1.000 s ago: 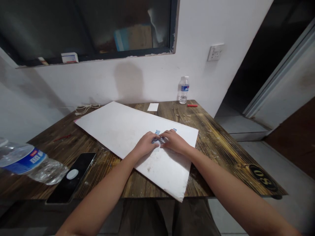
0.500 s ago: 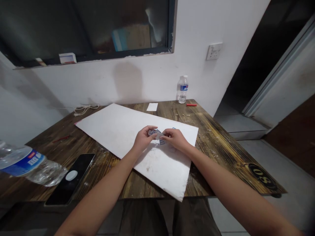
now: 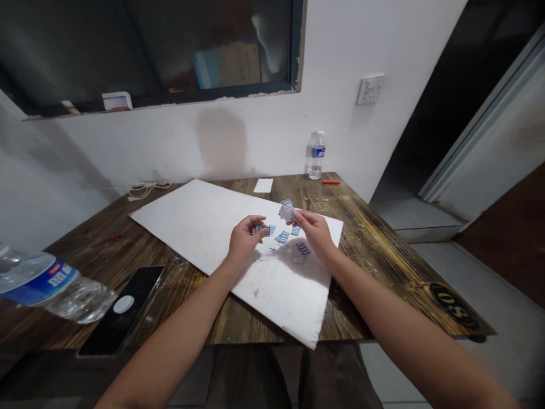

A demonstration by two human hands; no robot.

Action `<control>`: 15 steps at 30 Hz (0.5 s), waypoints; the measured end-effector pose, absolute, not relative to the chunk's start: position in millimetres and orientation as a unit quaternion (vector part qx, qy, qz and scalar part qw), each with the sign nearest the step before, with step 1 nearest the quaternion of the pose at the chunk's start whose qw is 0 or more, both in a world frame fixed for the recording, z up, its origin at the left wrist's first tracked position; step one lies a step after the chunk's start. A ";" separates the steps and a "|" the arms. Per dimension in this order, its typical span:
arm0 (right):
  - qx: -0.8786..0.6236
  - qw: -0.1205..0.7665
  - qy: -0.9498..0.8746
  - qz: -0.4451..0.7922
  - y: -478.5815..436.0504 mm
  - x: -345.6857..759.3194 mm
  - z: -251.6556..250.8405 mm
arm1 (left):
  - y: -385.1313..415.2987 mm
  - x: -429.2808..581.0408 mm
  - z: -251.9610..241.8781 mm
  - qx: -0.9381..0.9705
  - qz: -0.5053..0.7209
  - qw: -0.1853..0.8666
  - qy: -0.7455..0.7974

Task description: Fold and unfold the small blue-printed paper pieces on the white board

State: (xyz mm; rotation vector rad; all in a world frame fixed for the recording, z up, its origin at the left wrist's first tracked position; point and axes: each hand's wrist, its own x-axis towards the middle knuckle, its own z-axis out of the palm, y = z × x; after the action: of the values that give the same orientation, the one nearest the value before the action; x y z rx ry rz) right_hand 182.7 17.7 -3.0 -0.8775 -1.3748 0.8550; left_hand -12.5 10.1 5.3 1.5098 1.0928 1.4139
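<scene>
Between the thumb and fingers of my left hand [image 3: 247,238] are small paper pieces with blue-striped print [image 3: 271,229]. My right hand [image 3: 314,228], a little farther right and raised, pinches a small bunch of paper cutouts [image 3: 287,211], some showing pale backs and one a blue edge. Under and between the hands, several loose blue-printed cutouts [image 3: 281,237] lie scattered on a large white board [image 3: 187,218]. One darker striped cutout [image 3: 302,248] rests in the shadow below my right hand. What is printed on the pieces is too small to make out.
The board lies slanted on a dark wooden table [image 3: 383,272]. To the left are a phone [image 3: 136,295], a large water bottle [image 3: 55,284] and a red item [image 3: 106,241]. Toward the wall stand a small bottle [image 3: 315,156], a white card [image 3: 263,185] and a coiled cable [image 3: 147,189].
My hands were together over the paper pieces and have moved apart. The right hand has lifted up and away with a bunch, uncovering loose cutouts on the board.
</scene>
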 end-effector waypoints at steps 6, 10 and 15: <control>-0.391 0.612 -0.594 0.346 18.0 182.7 -3.0 | 8.9 -11.9 6.9 0.575 0.550 0.388 0.464; -0.398 0.627 -0.599 0.299 17.4 183.7 -0.2 | 7.3 -11.7 7.7 0.574 0.546 0.386 0.473; -0.401 0.644 -0.592 0.271 15.6 184.5 2.9 | 8.8 -14.0 4.9 0.597 0.521 0.391 0.467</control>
State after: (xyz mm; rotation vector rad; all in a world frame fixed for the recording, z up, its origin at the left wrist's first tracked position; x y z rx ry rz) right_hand 184.5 15.6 2.9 -0.9136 -1.3480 0.6166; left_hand -14.0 8.8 4.9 1.5169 1.1871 1.3237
